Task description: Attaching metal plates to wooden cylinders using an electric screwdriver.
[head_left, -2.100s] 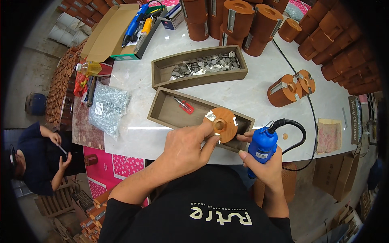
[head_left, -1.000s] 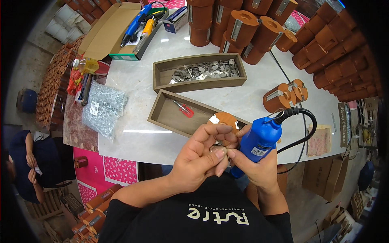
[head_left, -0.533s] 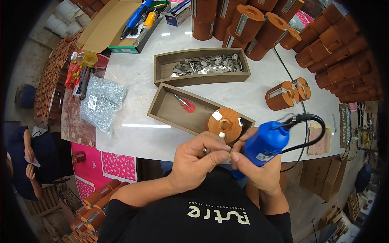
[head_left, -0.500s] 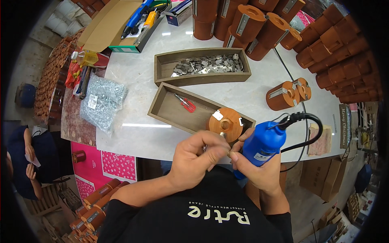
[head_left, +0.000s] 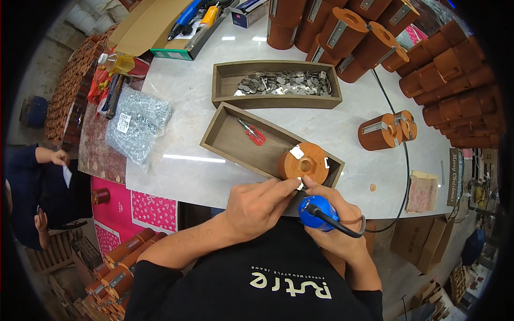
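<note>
Right hand point(head_left: 334, 224) grips a blue power tool point(head_left: 317, 212), black cord trailing right. Left hand point(head_left: 259, 206) pinches a small white piece point(head_left: 300, 184) at the tool's tip. Just beyond, an orange-brown wooden cylinder point(head_left: 303, 162), centre-holed with a white tab on its face, lies in the near wooden tray point(head_left: 227, 140) on the white tabletop point(head_left: 176, 171). The far tray point(head_left: 276, 100) holds grey metal plates.

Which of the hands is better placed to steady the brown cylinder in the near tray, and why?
Probably the left hand: its fingertips sit just below the brown cylinder, pinching only a small pale piece, while the right hand is wrapped around the blue tool.
</note>
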Demonstrator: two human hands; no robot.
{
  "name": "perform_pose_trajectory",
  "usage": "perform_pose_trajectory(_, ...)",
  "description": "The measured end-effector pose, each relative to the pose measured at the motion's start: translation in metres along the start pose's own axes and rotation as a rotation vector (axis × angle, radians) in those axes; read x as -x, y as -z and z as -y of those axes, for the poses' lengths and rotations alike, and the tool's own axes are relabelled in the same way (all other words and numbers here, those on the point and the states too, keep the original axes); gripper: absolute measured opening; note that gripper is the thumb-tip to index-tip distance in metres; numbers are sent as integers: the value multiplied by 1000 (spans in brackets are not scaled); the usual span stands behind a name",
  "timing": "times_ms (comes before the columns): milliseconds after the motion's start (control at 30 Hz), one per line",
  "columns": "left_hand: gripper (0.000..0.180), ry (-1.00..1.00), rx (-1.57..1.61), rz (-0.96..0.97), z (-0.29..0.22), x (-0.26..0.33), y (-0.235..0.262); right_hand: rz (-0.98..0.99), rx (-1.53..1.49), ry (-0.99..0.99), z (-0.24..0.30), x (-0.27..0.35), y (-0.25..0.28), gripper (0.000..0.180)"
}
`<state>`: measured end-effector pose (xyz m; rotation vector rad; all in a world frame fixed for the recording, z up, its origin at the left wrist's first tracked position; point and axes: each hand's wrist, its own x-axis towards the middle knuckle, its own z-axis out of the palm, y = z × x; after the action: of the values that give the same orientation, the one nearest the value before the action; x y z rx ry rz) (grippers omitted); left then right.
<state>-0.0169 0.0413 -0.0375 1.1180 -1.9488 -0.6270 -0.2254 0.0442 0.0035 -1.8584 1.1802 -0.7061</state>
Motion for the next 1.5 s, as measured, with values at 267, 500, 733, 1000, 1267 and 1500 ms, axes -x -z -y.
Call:
perform_pose_trajectory(267, 31, -109, 29, 95, 14, -12, 4, 13, -108, -4, -6, 7, 2, 47)
perform_pose_trajectory(500, 11, 447, 328, 341, -8, -33, 20, -116, -294, 29, -21, 13, -5, 47)
perform_pose_trajectory(733, 15, 408, 215, 330, -9, -48, 17, -102, -250, 20, -18, 10, -7, 43)
perform_pose_trajectory(1000, 13, 395, 234, 214, -10, -37, 11, -52, -72, 73, -15, 9, -4, 47)
perform_pose_trajectory(1267, 12, 620, 668, 118, -9, -27, 29, -58, -20, 44, -11, 6, -5, 49)
perform_pose_trajectory(1500, 15, 873, 1076, 264, -7, -18, 33, -302, -257, 105, -12, 16, 7, 45)
